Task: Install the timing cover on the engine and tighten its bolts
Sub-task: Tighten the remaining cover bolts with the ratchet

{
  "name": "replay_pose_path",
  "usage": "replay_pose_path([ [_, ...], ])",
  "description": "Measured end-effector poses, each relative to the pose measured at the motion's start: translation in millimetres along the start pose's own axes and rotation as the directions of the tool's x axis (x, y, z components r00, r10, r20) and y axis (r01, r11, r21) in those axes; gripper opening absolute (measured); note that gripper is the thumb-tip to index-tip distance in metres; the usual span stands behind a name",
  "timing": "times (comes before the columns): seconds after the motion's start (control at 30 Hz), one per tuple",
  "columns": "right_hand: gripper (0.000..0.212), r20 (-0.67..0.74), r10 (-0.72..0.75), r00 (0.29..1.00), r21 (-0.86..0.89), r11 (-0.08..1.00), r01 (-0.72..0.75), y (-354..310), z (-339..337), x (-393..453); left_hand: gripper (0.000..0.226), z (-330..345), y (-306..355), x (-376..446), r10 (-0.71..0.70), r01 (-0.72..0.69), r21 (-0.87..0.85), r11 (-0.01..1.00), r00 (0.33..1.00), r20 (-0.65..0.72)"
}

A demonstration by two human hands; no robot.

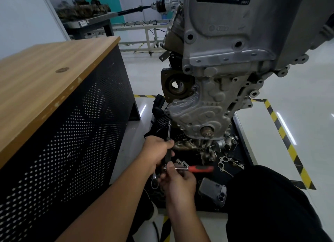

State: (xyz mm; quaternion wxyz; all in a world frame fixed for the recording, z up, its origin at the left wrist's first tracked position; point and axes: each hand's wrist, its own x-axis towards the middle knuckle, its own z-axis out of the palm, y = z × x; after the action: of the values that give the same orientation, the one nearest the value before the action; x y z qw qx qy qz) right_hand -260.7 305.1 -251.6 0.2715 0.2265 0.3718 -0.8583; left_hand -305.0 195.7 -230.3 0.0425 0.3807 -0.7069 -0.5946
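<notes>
From above the person's arms, the grey cast-aluminium timing cover (204, 108) sits against the front of the upright silver engine (235, 43), with the crankshaft stub poking out near its lower edge. The left hand (159, 151) is curled round a long chrome-and-black extension bar (169, 133) that runs up to the cover's lower left edge. The right hand (178, 180) pinches the head of a red-handled ratchet (191, 168) at the bar's lower end, the handle pointing right. Beneath the engine a black floor tray (243, 144) holds a rusty exhaust manifold (191, 146), a thin metal gasket (225, 162), a dark grey finned housing (213, 191) and small loose hardware. A wood-topped counter with perforated black sides (59, 101) stands to the left.
</notes>
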Motion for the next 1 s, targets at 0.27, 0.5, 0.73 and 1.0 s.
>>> replay_pose_path([
  [0.27,0.010,0.254,0.317,0.914,0.485,0.776,-0.404,-14,3,-6,0.031,-3,2,6,-0.009,0.010,-0.117,0.993,1.000,0.016],
  [0.5,0.005,0.107,-0.407,0.907,-0.468,0.784,0.407,-3,1,-1,0.035,6,-2,7,0.103,-0.103,0.012,0.995,0.989,-0.104],
  [0.73,0.034,0.312,0.307,0.899,0.463,0.777,-0.426,-20,9,-16,0.031,0,5,22,-0.005,-0.030,-0.289,0.957,0.993,-0.121],
  [1.0,0.009,-0.047,-0.097,0.994,-0.153,0.984,0.088,-2,1,0,0.020,11,17,58,-0.082,0.063,-0.340,0.938,0.996,-0.042],
])
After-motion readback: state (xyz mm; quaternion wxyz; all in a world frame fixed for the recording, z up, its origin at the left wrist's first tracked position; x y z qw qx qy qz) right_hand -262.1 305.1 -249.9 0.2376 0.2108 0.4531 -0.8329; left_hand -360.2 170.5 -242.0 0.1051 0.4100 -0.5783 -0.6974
